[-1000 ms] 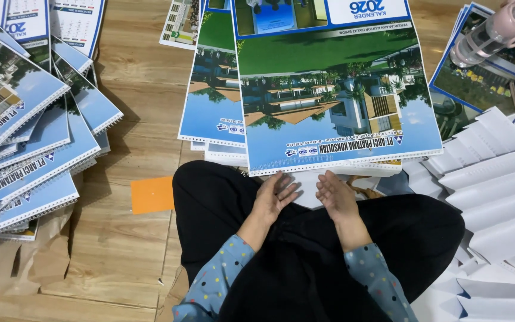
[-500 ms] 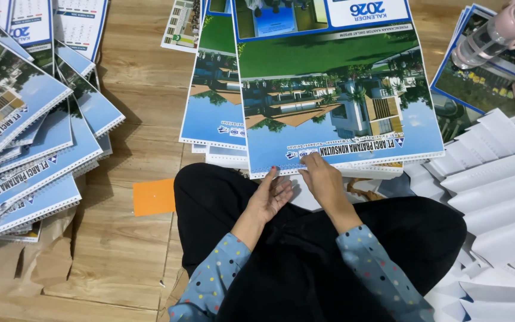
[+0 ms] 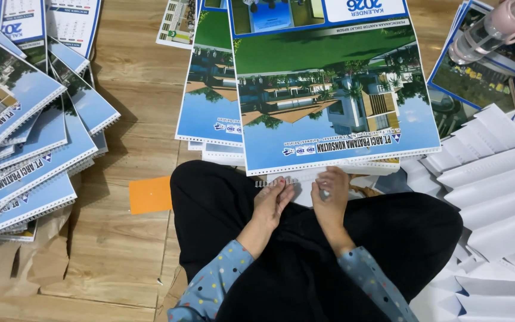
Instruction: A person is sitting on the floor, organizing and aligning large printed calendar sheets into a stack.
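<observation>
Over lap: both hands' fingers pinch wire comb [image 3: 276,182] under calendar [image 3: 335,107]; stacks flank.

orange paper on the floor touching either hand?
No. The orange paper lies on the wood floor apart from the left hand and right hand, which are at the calendar's punched edge.

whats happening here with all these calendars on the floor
A person sits cross-legged on the wooden floor. The left hand and right hand are at the punched near edge of a large glossy calendar sheet with a building photo, pinching a thin silver wire binding comb there. A fanned pile of matching blue calendars lies to the person's left, white folded card pieces to the right, and an orange paper square by the knee.
</observation>
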